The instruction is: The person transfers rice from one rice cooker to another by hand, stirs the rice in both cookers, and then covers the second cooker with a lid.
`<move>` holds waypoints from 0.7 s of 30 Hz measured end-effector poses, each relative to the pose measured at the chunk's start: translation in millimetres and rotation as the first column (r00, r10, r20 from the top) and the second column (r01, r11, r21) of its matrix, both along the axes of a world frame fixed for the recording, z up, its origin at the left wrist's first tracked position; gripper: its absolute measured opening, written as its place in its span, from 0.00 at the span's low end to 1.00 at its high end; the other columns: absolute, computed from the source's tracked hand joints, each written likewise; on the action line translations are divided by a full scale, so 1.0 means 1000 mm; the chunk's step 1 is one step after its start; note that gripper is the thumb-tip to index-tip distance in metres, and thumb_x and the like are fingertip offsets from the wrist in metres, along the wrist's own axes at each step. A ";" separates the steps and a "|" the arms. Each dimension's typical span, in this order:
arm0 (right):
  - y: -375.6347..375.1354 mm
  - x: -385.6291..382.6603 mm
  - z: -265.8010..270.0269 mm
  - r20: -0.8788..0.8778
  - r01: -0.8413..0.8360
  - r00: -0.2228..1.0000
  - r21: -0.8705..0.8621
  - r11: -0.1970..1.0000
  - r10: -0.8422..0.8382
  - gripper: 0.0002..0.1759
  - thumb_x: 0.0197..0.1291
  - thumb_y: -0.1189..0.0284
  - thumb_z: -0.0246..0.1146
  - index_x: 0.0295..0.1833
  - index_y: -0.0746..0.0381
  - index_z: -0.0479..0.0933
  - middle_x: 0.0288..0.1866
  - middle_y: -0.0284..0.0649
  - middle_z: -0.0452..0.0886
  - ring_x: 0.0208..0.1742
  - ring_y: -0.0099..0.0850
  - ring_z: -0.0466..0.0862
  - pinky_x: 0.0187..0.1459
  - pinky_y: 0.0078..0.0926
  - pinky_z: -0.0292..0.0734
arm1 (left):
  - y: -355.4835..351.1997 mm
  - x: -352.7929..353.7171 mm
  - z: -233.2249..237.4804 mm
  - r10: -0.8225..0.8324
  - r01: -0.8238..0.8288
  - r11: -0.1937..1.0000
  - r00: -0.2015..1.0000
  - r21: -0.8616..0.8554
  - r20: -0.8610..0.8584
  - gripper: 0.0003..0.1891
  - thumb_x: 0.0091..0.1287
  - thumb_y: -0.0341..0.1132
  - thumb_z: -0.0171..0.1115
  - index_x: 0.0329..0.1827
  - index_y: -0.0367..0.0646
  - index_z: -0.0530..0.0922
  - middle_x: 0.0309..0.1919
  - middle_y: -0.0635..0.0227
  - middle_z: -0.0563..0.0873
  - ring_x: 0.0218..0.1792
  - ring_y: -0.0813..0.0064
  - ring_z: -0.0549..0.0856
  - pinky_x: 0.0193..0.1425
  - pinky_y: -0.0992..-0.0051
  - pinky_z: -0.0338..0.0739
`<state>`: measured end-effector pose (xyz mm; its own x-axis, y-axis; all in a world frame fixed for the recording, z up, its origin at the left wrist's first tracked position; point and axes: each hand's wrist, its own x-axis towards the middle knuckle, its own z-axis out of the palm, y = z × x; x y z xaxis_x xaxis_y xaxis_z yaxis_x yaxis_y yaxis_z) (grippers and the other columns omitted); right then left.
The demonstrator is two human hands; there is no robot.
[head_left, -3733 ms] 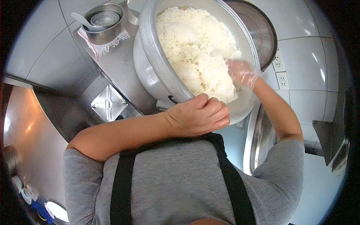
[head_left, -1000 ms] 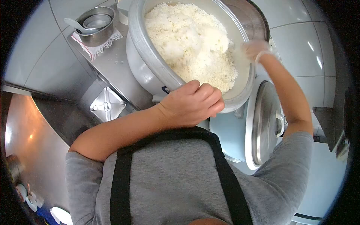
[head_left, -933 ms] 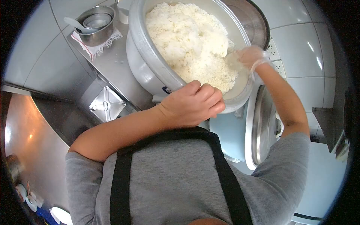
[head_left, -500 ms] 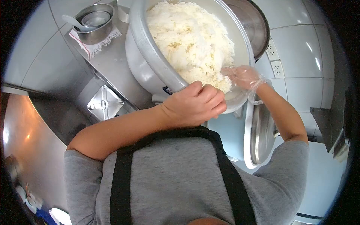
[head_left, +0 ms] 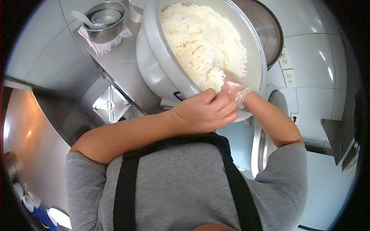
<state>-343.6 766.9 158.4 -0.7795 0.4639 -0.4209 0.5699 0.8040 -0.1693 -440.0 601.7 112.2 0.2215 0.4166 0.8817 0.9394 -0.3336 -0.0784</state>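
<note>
A large metal pot (head_left: 154, 57) is tilted toward me, with a big mound of cooked white rice (head_left: 200, 42) inside. My left hand (head_left: 208, 109) is bare and closed round the pot's near rim. My right hand (head_left: 233, 85) wears a clear plastic glove and reaches inside the pot, against the near right side of the rice. Its fingertips are hidden by the rice and the hand's angle, so their grip does not show. The two hands are close together, the right one just beyond the left.
At upper left, a steel bowl (head_left: 101, 34) holding a smaller bowl and a white spoon rests on a fringed cloth (head_left: 115, 42) on the steel counter (head_left: 119, 69). A dark round lid or pan (head_left: 266, 30) stands behind the pot. Wall sockets (head_left: 289, 78) are at right.
My right hand has moved left and deeper into the rice, nearer my left hand. My left hand keeps its hold on the rim. The view has shifted slightly.
</note>
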 end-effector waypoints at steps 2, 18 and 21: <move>0.013 -0.008 0.002 -0.093 0.057 0.994 -0.069 0.996 -0.063 0.23 0.65 0.68 0.57 0.63 0.66 0.70 0.59 0.47 0.77 0.59 0.35 0.76 0.63 0.31 0.68 | 0.000 0.000 -0.001 0.002 -0.002 1.000 1.000 -0.003 0.013 0.09 0.59 0.45 0.55 0.29 0.51 0.71 0.28 0.75 0.71 0.34 0.76 0.72 0.38 0.76 0.64; 0.199 -0.093 0.045 0.236 -0.239 0.970 0.896 0.374 0.055 0.13 0.62 0.64 0.57 0.40 0.60 0.82 0.37 0.44 0.85 0.40 0.42 0.86 0.40 0.42 0.81 | -0.002 -0.004 0.001 0.044 -0.047 0.998 0.994 -0.031 -0.105 0.08 0.60 0.43 0.53 0.31 0.51 0.71 0.28 0.75 0.71 0.34 0.76 0.72 0.38 0.76 0.65; 0.211 -0.098 0.017 0.255 -0.307 0.951 0.853 0.422 0.177 0.14 0.62 0.62 0.55 0.38 0.60 0.80 0.34 0.47 0.84 0.36 0.46 0.85 0.37 0.45 0.79 | -0.001 -0.004 0.000 0.026 -0.028 0.999 0.996 -0.025 -0.088 0.08 0.60 0.43 0.53 0.31 0.50 0.71 0.29 0.74 0.71 0.35 0.76 0.73 0.38 0.76 0.65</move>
<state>-441.6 977.9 175.4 -0.9018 0.4321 0.0050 0.2874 0.5911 0.7537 -444.2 600.4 112.5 0.2855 0.4460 0.8483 0.9381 -0.3113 -0.1520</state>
